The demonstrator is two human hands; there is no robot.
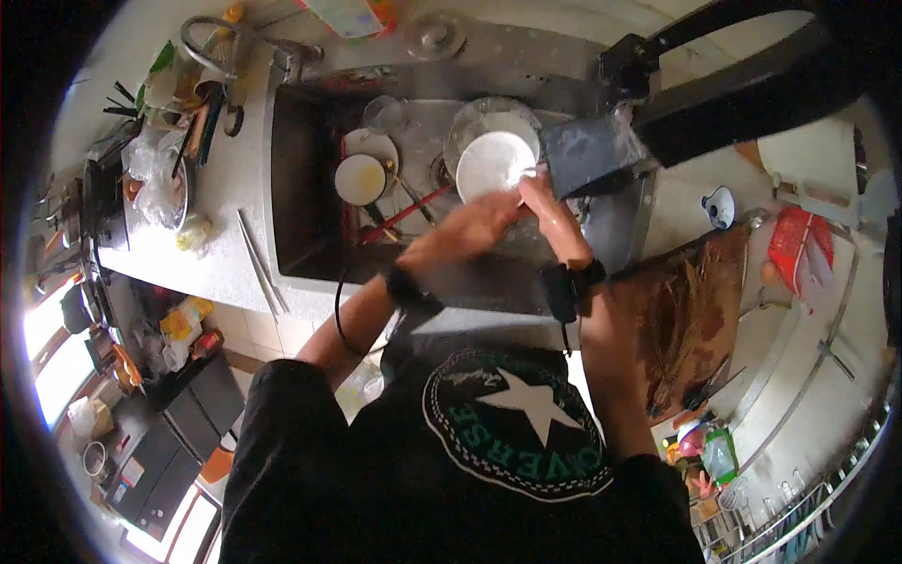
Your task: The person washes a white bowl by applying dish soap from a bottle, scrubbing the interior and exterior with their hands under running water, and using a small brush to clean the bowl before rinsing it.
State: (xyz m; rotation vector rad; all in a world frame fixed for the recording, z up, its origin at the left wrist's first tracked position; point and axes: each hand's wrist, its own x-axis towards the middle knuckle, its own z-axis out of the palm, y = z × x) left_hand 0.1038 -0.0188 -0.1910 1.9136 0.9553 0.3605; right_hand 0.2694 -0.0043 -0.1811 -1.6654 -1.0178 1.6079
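Note:
A white bowl [493,158] is over the right half of the sink, its inside facing up, with a bright wet glint near its right rim. My right hand [552,214] is at the bowl's near right rim, fingers closed against it. Reaching in from the left, my left hand [470,228] lies along the bowl's near side; motion smears it, and its fingertips are hidden by the right hand. A clear glass bowl [470,115] shows behind the white one. Left of these, a small white bowl [360,179] with yellowish residue lies partly over a plate [378,144].
The sink [305,226] also holds chopsticks [411,199] and a clear round dish [384,114]. A faucet [207,56] bends at its back left. A black bar [733,103] with a grey end juts over its right side. A knife [723,387] lies by the brown board [648,329].

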